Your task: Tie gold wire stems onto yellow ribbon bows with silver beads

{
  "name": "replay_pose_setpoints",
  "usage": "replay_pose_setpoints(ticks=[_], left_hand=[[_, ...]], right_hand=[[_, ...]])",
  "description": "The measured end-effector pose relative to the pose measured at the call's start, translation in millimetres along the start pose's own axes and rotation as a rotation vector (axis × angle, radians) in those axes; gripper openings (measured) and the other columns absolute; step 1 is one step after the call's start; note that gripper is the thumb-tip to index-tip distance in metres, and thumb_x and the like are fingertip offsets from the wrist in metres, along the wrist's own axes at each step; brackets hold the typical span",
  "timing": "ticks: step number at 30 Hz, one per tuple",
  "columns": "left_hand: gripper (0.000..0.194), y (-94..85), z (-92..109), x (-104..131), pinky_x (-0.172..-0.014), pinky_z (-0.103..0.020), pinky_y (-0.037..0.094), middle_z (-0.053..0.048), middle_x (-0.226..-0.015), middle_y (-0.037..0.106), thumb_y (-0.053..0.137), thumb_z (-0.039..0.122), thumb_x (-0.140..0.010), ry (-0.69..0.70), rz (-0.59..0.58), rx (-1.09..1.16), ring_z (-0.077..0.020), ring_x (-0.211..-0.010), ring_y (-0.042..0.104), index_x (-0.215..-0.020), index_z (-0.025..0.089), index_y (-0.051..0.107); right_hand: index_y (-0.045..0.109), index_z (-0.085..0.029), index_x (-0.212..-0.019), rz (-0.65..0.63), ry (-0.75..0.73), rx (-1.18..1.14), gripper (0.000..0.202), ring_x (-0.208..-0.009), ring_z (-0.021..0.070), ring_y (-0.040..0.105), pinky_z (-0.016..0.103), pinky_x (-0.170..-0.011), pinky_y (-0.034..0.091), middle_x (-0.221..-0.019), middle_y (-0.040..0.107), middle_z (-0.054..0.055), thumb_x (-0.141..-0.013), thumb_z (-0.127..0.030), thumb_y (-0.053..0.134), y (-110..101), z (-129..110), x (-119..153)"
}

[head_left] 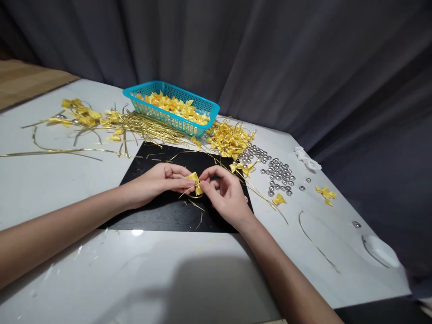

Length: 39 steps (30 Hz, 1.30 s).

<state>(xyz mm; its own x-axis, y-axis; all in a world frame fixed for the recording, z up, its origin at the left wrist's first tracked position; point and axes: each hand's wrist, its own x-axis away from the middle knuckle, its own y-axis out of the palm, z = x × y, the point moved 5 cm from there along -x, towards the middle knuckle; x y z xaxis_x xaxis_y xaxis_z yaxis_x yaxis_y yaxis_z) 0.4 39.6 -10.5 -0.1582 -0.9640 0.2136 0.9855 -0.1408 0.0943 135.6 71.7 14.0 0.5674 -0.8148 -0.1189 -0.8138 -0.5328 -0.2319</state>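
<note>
Over the black mat (151, 213), my left hand (162, 182) pinches one side of a yellow ribbon bow (193, 177) between thumb and fingers. My right hand (224, 191) is closed at the bow's other side, thumb and forefinger pressed together at its middle, where a thin gold wire seems to pass. Wire ends stick out below the bow toward the left. The exact grip of the right fingertips on wire or ribbon is too small to tell.
Behind the mat stands a blue basket (162, 118) of yellow bows. Gold wires (151, 128) lie before it, with a bow pile (229, 139) and silver rings (280, 173) to the right. More bows (81, 112) are at left; a white object (381, 250) sits at far right.
</note>
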Motion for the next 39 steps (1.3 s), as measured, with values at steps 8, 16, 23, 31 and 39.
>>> replay_pose_setpoints(ticks=[8,16,23,31,39], left_hand=[[0.008,2.0,-1.0,0.7,-0.056,-0.017,0.040,0.001,-0.065,0.067,0.068,0.024,-0.075,-0.002,-0.044,0.022,-0.0067,-0.057,0.055,-0.077,0.015,0.067],[0.008,2.2,-0.6,0.4,-0.058,-0.016,0.041,0.002,-0.065,0.066,0.069,0.023,-0.073,0.003,-0.045,0.045,-0.0058,-0.059,0.055,-0.075,0.015,0.067],[0.007,1.1,-2.0,-0.7,-0.057,-0.015,0.041,0.002,-0.065,0.067,0.070,0.021,-0.073,0.007,-0.047,0.074,-0.0054,-0.058,0.056,-0.077,0.015,0.067],[0.006,1.2,-1.4,-0.4,-0.054,-0.011,0.039,0.002,-0.065,0.069,0.068,0.020,-0.075,0.027,-0.073,0.092,-0.0032,-0.057,0.056,-0.075,0.015,0.067],[0.008,1.1,-2.9,-0.1,-0.055,-0.010,0.041,0.003,-0.065,0.070,0.069,0.022,-0.075,0.031,-0.065,0.080,-0.0030,-0.058,0.058,-0.075,0.015,0.067]], right_hand=[[0.053,-0.017,-0.077,-0.022,0.024,0.063,0.014,-0.042,0.0050,0.035,0.018,-0.036,0.024,-0.060,0.044,-0.004,-0.077,-0.031,0.056,2.6,4.6,-1.2],[0.051,-0.018,-0.077,0.064,-0.062,-0.002,0.010,-0.041,0.0023,0.038,0.017,-0.035,0.027,-0.071,0.051,-0.003,-0.075,-0.025,0.059,1.0,0.6,0.3],[0.058,-0.016,-0.077,0.034,-0.052,0.050,0.009,-0.041,0.0042,0.037,0.019,-0.036,0.028,-0.062,0.052,-0.002,-0.076,-0.024,0.057,0.5,-0.4,1.4],[0.056,-0.016,-0.080,-0.041,0.024,-0.088,0.014,-0.040,0.0027,0.038,0.018,-0.035,0.029,-0.066,0.052,-0.003,-0.075,-0.028,0.060,2.7,4.6,-0.9],[0.056,-0.016,-0.080,-0.110,0.048,-0.055,0.015,-0.041,0.0021,0.036,0.018,-0.036,0.027,-0.070,0.052,-0.003,-0.074,-0.027,0.064,2.1,5.1,-2.5]])
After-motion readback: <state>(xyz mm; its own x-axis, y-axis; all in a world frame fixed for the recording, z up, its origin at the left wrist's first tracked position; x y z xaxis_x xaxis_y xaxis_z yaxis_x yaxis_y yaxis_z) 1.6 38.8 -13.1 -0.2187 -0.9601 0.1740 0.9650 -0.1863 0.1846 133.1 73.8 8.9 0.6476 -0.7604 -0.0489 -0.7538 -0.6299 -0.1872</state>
